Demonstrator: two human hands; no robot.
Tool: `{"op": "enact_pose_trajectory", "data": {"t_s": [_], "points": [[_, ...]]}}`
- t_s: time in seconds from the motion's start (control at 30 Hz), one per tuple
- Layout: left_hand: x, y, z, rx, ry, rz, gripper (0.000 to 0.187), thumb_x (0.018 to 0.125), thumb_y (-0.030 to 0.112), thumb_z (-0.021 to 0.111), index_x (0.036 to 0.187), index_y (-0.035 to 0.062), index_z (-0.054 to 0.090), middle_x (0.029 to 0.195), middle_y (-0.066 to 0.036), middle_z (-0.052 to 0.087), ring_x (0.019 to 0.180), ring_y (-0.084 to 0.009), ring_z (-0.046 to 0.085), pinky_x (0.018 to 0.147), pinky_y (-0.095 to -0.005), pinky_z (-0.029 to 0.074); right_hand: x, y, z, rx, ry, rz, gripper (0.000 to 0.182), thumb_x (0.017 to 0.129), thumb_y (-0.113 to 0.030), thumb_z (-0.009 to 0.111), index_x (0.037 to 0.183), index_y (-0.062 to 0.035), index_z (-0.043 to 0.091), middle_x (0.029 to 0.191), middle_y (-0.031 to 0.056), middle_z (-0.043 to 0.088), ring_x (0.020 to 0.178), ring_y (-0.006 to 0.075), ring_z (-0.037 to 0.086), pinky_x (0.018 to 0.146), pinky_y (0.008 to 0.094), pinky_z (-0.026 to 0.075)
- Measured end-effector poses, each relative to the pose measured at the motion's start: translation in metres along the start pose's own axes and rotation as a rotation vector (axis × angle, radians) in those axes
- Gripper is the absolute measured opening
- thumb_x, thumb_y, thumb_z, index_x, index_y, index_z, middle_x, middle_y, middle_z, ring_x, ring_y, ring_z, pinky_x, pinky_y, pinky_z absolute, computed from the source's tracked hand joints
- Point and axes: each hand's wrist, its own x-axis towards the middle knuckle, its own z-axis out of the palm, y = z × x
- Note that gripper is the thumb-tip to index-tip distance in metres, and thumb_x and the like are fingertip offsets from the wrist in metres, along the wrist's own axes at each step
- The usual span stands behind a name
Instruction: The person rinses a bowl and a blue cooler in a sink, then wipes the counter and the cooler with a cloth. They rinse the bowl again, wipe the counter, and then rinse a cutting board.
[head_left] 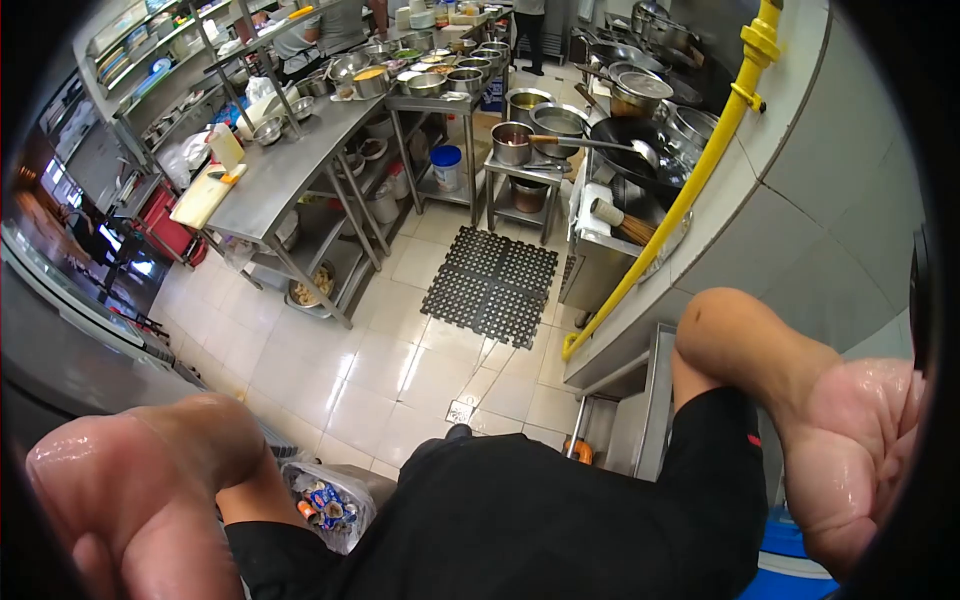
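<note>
Both hands are raised close to the camera, one at each side of the view. My left hand (130,490) shows a wet, shiny palm at the lower left; its fingers run out of view, so what they do is hidden. At the right edge my right hand (850,450) also has a wet palm turned to the camera, with its fingers cut off by the dark rim. No held object shows in either hand. A bin with a plastic liner (345,500) and crumpled wrappers stands below, to the right of my left hand.
Steel tables (300,160) with pots and bowls stand ahead and left. A black rubber mat (490,285) lies on the tiled floor. Woks (640,150) and a yellow pipe (680,200) are on the right. Other people (527,30) stand at the back.
</note>
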Motion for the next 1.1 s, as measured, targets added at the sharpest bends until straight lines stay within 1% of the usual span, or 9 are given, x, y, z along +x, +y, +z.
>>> {"op": "enact_pose_trajectory", "data": {"t_s": [0.73, 0.8, 0.87, 0.9, 0.93, 0.97, 1.0, 1.07, 1.1], "points": [[-0.020, -0.020, -0.062, -0.236, 0.167, -0.149, 0.035, 0.091, 0.033, 0.041, 0.067, 0.0086, 0.046, 0.052, 0.005, 0.037, 0.041, -0.0022, 0.024, 0.033, -0.0173, 0.015, -0.008, 0.011, 0.007, -0.061, 0.013, -0.138, 0.029, 0.083, -0.039, 0.059, 0.092, -0.0118, 0.057, 0.090, 0.0080, 0.044, 0.078, 0.0196, 0.039, 0.060, 0.0262, 0.031], [-0.034, -0.023, -0.071, -0.064, -0.019, -0.411, 0.010, 0.081, 0.012, 0.044, 0.071, 0.0111, 0.044, 0.067, 0.005, 0.040, 0.048, -0.0017, 0.030, 0.041, -0.0156, 0.025, -0.027, 0.013, -0.005, -0.236, 0.034, -0.173, 0.029, 0.083, -0.039, 0.059, 0.091, -0.0117, 0.057, 0.088, 0.0080, 0.045, 0.076, 0.0192, 0.040, 0.059, 0.0249, 0.031], [-0.060, -0.011, -0.081, 0.505, 0.098, -0.701, 0.003, 0.079, 0.010, 0.047, 0.077, 0.0072, 0.048, 0.064, 0.002, 0.037, 0.050, -0.0026, 0.028, 0.043, -0.0162, 0.025, -0.060, 0.028, -0.002, -1.111, 0.291, -0.134, 0.022, 0.085, -0.030, 0.056, 0.074, -0.0109, 0.056, 0.078, 0.0043, 0.048, 0.066, 0.0163, 0.040, 0.055, 0.0235, 0.031], [-0.093, -0.002, -0.117, 0.263, 0.046, -0.848, 0.009, 0.079, 0.008, 0.045, 0.081, 0.0023, 0.052, 0.066, -0.004, 0.045, 0.052, -0.0071, 0.037, 0.047, -0.0204, 0.030, -0.074, 0.039, -0.004, -1.142, 0.178, -0.016, 0.018, 0.085, -0.024, 0.055, 0.075, -0.0092, 0.057, 0.080, 0.0040, 0.050, 0.066, 0.0162, 0.042, 0.056, 0.0241, 0.033], [-0.123, -0.020, -0.133, 0.703, -0.487, -0.277, 0.036, 0.089, 0.020, 0.040, 0.100, -0.0109, 0.054, 0.080, -0.008, 0.052, 0.058, -0.0072, 0.040, 0.048, -0.0172, 0.037, -0.089, 0.051, -0.007, -1.172, 0.062, 0.099, 0.014, 0.086, -0.018, 0.054, 0.077, -0.0076, 0.059, 0.083, 0.0036, 0.053, 0.065, 0.0162, 0.043, 0.057, 0.0246, 0.035], [-0.150, 0.000, -0.142, 0.589, -0.352, -0.730, 0.021, 0.079, 0.003, 0.044, 0.090, -0.0030, 0.061, 0.081, -0.010, 0.056, 0.073, -0.0186, 0.051, 0.068, -0.0306, 0.040, -0.108, 0.054, -0.003, -1.275, 0.043, 0.322, 0.011, 0.085, -0.015, 0.056, 0.083, -0.0056, 0.060, 0.083, 0.0043, 0.054, 0.067, 0.0177, 0.045, 0.059, 0.0271, 0.038], [-0.173, 0.018, -0.162, 0.610, -0.483, -1.076, 0.026, 0.079, 0.000, 0.047, 0.101, -0.0024, 0.061, 0.083, -0.009, 0.056, 0.078, -0.0169, 0.050, 0.071, -0.0292, 0.041, -0.128, 0.054, 0.001, -1.373, 0.020, 0.547, 0.010, 0.085, -0.013, 0.057, 0.088, -0.0035, 0.060, 0.084, 0.0050, 0.055, 0.069, 0.0193, 0.048, 0.061, 0.0296, 0.041], [-0.227, 0.053, -0.204, 0.575, -0.756, -1.506, 0.026, 0.081, 0.002, 0.052, 0.106, -0.0017, 0.059, 0.085, -0.011, 0.055, 0.078, -0.0175, 0.051, 0.069, -0.0268, 0.042, -0.161, 0.058, 0.002, -1.218, -0.170, 1.095, 0.018, 0.082, -0.011, 0.062, 0.096, -0.0001, 0.060, 0.082, 0.0089, 0.054, 0.073, 0.0243, 0.051, 0.070, 0.0333, 0.043], [-0.266, 0.085, -0.243, 0.512, -0.988, -1.552, 0.031, 0.081, 0.006, 0.055, 0.111, -0.0023, 0.055, 0.088, -0.015, 0.056, 0.083, -0.0243, 0.054, 0.073, -0.0313, 0.045, -0.185, 0.053, 0.002, -1.127, -0.292, 1.334, 0.020, 0.082, -0.014, 0.062, 0.096, 0.0005, 0.060, 0.087, 0.0119, 0.057, 0.078, 0.0260, 0.054, 0.073, 0.0340, 0.044]]}}
